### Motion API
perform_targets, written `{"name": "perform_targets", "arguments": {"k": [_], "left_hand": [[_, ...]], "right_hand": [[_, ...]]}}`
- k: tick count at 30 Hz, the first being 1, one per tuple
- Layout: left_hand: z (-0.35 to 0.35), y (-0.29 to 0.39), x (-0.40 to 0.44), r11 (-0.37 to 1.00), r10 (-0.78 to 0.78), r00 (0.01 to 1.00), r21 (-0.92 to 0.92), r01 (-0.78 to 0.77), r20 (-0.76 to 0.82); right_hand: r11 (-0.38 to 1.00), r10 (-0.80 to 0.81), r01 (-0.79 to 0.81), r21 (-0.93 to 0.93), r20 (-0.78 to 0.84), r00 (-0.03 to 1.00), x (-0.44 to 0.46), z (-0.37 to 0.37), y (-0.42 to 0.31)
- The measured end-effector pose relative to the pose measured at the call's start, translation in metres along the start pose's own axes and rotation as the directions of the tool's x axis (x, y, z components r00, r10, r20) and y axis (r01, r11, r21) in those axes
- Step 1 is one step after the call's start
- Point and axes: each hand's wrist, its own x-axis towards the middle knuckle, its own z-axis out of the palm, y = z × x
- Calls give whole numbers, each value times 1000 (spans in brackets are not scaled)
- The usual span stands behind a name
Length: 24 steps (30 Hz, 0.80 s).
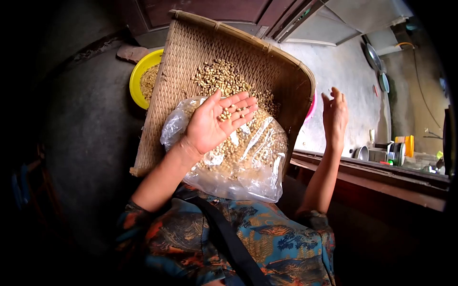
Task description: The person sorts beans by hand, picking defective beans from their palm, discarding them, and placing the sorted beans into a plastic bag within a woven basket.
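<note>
My left hand point(210, 123) is held palm up with its fingers stretched out. Several small pale-tan beans or seeds point(226, 114) lie loose on its palm and fingers. Beneath it sits a clear plastic bag point(257, 183) filled with similar beans, resting on the near part of a woven bamboo winnowing basket point(186, 40). A loose pile of beans point(217, 76) is spread on the basket beyond the bag. My right hand point(335, 117) is raised to the right of the basket, apart from it, with thumb and fingertips separated and slightly bent. I see nothing clearly held in it.
Left of the basket, a yellow basin point(136, 88) holds husk-like material, near a brick point(132, 53). A pink rim point(311, 107) shows behind the basket's right side. A wooden sill point(372, 176) runs along the right, with metal bowls point(362, 153) and containers beyond. A door point(205, 12) stands behind.
</note>
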Motion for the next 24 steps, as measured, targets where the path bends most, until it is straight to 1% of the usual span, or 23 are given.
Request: {"name": "perform_targets", "arguments": {"k": [1,2,4,5,6,8,9,12,15,16,18,19,20,22,23,24], "left_hand": [[-1,2,0,999,-6,1000,32,5,6],[-2,1,-2,999,-9,1000,38,8,9],[-3,-2,1,998,-22,999,51,20,33],[-7,-2,1,993,-27,996,117,17,82],[-9,-3,2,998,-39,993,61,32,116],[-13,-3,0,997,-46,983,-49,55,177],[-15,-3,0,999,-32,982,40,24,185],[-13,-3,-3,999,-24,991,36,19,134],[-1,-2,-4,998,24,997,62,-20,-67],[-2,-1,-3,997,21,1000,71,-20,-11],[-7,3,-4,996,11,996,92,-19,94],[-8,4,-4,997,-5,994,77,-3,112],[-7,3,-4,992,4,998,123,-11,57],[3,1,-4,977,27,998,212,-16,-52],[3,0,-3,980,20,999,201,-15,-25],[2,-1,-3,979,21,1000,203,-17,-17]], "right_hand": [[973,-83,82,215,-1,997,1,-14,-32],[897,-149,144,419,-22,989,-3,-24,-62],[711,-391,311,631,-13,920,-17,-35,-121],[651,-468,340,679,5,884,-23,-32,-139],[583,-547,365,726,18,837,-27,-29,-152],[585,-599,443,679,-6,801,-32,-19,-165],[597,-611,443,668,21,791,-34,-15,-167],[572,-664,476,668,35,747,-35,-8,-165],[515,-530,323,794,-1,848,-33,-10,-167],[504,-461,158,849,110,881,-34,-17,-164],[498,-366,-36,866,248,897,-37,-31,-163],[473,-377,-116,873,320,870,-41,-33,-162],[432,-416,-54,900,252,874,-43,-39,-168],[531,-462,35,847,254,850,-49,-39,-172],[561,-498,117,820,221,838,-52,-34,-171],[599,-501,129,790,245,830,-52,-34,-174]]}}
